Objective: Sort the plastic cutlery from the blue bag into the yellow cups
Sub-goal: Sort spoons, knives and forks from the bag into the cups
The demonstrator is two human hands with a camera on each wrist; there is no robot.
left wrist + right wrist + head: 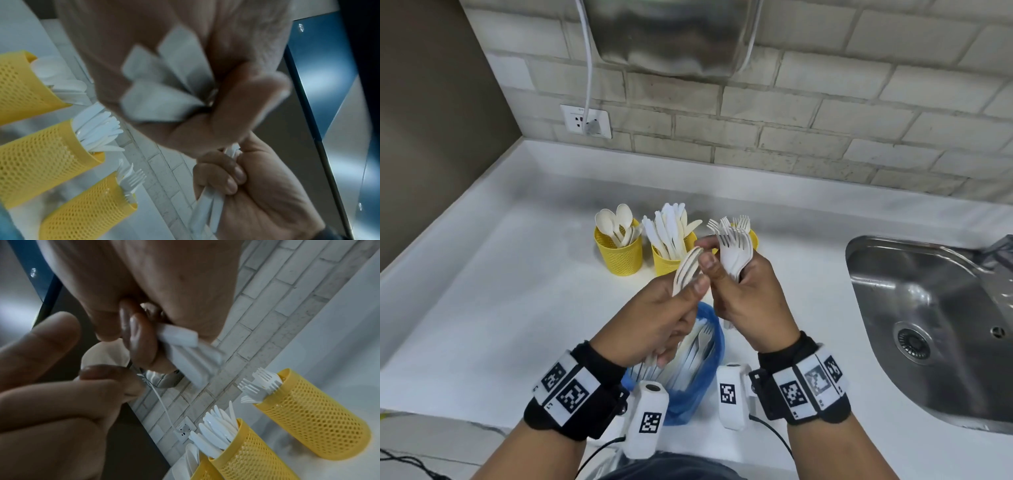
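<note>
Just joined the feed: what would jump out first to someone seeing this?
Both hands meet mid-frame: the right hand grips a fan of white forks, the left hand holds more cutlery over the blue bag. Behind them, three yellow cups stand in a row on the white counter, steel sink to the right.

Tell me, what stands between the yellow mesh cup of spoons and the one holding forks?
A third yellow mesh cup, packed with white plastic knives, stands between them; the head view shows it best.
</note>
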